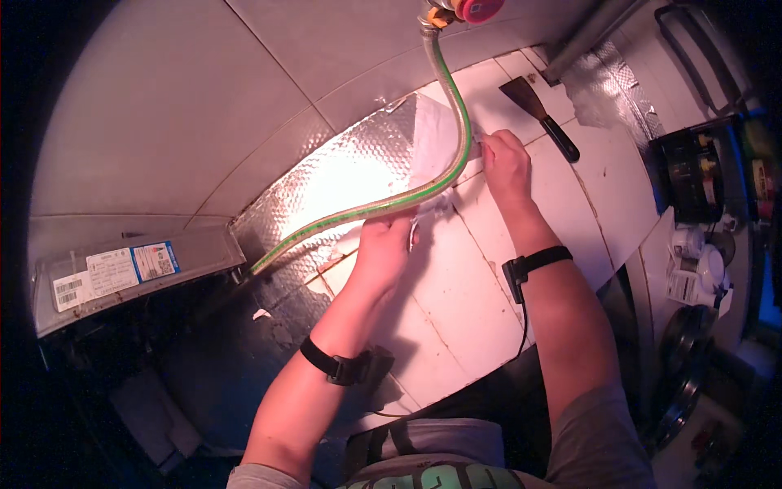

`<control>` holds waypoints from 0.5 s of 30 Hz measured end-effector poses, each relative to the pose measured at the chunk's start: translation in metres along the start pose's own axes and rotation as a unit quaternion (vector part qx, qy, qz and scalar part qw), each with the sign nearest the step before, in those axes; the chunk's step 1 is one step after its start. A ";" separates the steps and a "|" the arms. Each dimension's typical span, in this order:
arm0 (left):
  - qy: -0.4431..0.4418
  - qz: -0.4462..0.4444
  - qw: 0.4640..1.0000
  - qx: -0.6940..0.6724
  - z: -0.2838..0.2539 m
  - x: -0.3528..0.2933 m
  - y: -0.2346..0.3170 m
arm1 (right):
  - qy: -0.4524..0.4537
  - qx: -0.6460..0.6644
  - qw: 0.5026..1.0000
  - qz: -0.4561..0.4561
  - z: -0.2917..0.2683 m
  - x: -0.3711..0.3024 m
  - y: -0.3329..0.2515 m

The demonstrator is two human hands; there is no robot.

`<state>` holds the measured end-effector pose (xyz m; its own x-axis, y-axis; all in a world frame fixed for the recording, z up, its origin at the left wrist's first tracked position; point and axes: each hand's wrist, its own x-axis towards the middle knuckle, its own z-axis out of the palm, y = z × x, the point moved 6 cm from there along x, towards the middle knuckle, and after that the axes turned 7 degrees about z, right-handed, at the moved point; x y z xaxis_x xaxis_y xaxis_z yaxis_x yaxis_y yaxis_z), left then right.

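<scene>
A thin white backing sheet, creased and crumpled at its lower end, lies along the right edge of a shiny embossed foil sheet on the white-tiled counter. My left hand is closed at the lower end of the backing sheet, its fingertips partly hidden under a clear hose with a green stripe. Farther right, my right hand pinches the sheet's right edge between thumb and fingers; the exact grip is small and partly hidden. The hose runs across the foil and the backing sheet.
A black-handled scraper lies on the tiles right of my right hand. The hose rises to a valve with a red knob. At left stands a metal ledge with labels. Jars and containers sit at far right, by a black box.
</scene>
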<state>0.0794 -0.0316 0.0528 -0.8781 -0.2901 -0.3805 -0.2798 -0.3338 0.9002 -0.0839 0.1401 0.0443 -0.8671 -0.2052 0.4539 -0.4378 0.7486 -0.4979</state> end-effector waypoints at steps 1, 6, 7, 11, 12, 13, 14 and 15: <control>0.001 -0.003 1.000 0.011 -0.001 0.000 0.000 | 0.003 0.003 1.000 -0.003 0.000 0.000 0.000; 0.009 0.011 1.000 0.011 -0.010 0.001 0.001 | -0.014 0.014 1.000 -0.020 0.012 -0.016 -0.025; 0.002 0.005 1.000 0.022 -0.010 0.002 0.002 | 0.009 0.020 1.000 -0.002 0.010 -0.019 -0.036; -0.006 -0.004 0.999 0.048 -0.012 0.003 0.003 | 0.066 0.050 0.991 0.105 0.007 -0.015 -0.015; -0.003 -0.003 0.999 0.047 -0.013 0.004 0.001 | 0.047 0.003 0.992 0.115 0.001 -0.013 -0.013; 0.000 -0.006 0.999 0.046 -0.014 0.004 -0.001 | 0.055 -0.003 0.992 0.111 -0.001 -0.012 -0.009; 0.002 -0.010 0.999 0.044 -0.016 0.004 -0.002 | 0.063 -0.009 0.992 0.108 -0.002 -0.009 -0.005; 0.005 -0.015 0.999 0.042 -0.016 0.003 -0.003 | 0.070 -0.015 0.992 0.104 -0.005 -0.006 -0.002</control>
<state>0.0838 -0.0462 0.0453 -0.8654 -0.2898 -0.4089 -0.3376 -0.2659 0.9030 -0.0763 0.1434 0.0464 -0.8958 0.0435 0.4424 -0.2437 0.7843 -0.5705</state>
